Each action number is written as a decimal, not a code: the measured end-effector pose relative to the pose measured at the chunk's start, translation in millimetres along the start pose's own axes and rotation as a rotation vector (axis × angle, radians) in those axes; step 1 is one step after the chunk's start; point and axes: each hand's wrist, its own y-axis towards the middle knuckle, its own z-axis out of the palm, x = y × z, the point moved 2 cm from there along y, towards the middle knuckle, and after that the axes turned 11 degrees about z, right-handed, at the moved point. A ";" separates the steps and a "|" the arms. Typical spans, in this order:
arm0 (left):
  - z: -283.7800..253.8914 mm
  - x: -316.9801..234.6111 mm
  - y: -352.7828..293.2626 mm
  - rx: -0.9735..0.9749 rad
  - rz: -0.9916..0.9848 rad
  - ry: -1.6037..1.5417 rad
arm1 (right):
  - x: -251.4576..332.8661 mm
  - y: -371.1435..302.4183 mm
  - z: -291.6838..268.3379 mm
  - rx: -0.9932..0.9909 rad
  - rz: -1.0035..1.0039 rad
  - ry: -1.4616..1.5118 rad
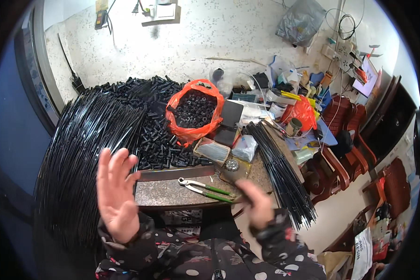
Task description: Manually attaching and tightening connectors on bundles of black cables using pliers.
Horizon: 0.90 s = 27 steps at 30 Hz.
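— While our left hand (119, 198) spreads, does our right hand (259, 205) grip anything?
— Blurred; we can't tell. Pincers (214, 189) lie just left of it, handles (217, 198) toward it, likely for easy reach.

One pincer tool (215, 189), two rod piles (86, 144) (283, 179)

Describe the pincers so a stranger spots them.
On the speckled tabletop, find the long dark strip near the front edge. On its near side lie the pincers, head pointing left; green handles set them apart from the black parts beyond.
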 end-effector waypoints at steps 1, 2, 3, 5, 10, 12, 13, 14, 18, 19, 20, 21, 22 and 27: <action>-4.2 0.2 -3.1 0.057 -0.002 0.056 | 4.7 12.9 -23.0 -0.152 0.094 -0.007; -9.5 1.3 -7.1 0.068 -0.061 0.050 | -11.2 30.6 -39.8 -0.308 0.101 -0.090; -10.2 4.6 -10.4 0.083 -0.126 0.023 | -28.9 40.8 -67.3 -0.439 0.069 -0.368; -7.4 16.2 -14.9 0.164 -0.156 -0.006 | -93.0 55.5 -116.1 -0.458 0.286 -0.674; -10.7 23.3 -21.3 0.605 -0.380 0.116 | -212.8 63.6 -142.6 -0.177 0.564 -0.939; -14.9 20.2 -21.8 0.610 -0.396 0.238 | -273.1 69.1 -101.8 -0.057 0.431 -0.926; -25.2 22.5 -23.7 0.584 -0.379 0.256 | -289.0 65.5 -91.4 -0.021 0.396 -0.955; -37.4 21.7 -24.2 0.574 -0.408 0.295 | -296.8 64.6 -87.9 -0.019 0.429 -0.915; -91.0 2.2 -16.7 0.535 -0.477 0.476 | -220.5 39.4 -90.4 0.058 0.157 -0.895; -111.8 -0.5 -18.6 0.478 -0.525 0.524 | -166.3 25.9 -76.3 -0.208 -0.111 -0.748; -129.3 3.1 -15.3 0.462 -0.440 0.669 | -92.3 17.8 -70.1 -0.109 0.081 -0.432; -147.3 16.9 -7.3 0.425 -0.372 0.876 | -51.4 26.2 -59.0 -0.069 0.076 -0.420; -166.5 11.3 2.6 0.535 -0.155 1.186 | -3.5 28.5 -45.0 0.193 -0.137 -0.153; -272.1 47.5 5.7 0.366 -0.417 2.400 | 79.7 7.5 -17.7 0.744 -0.505 0.429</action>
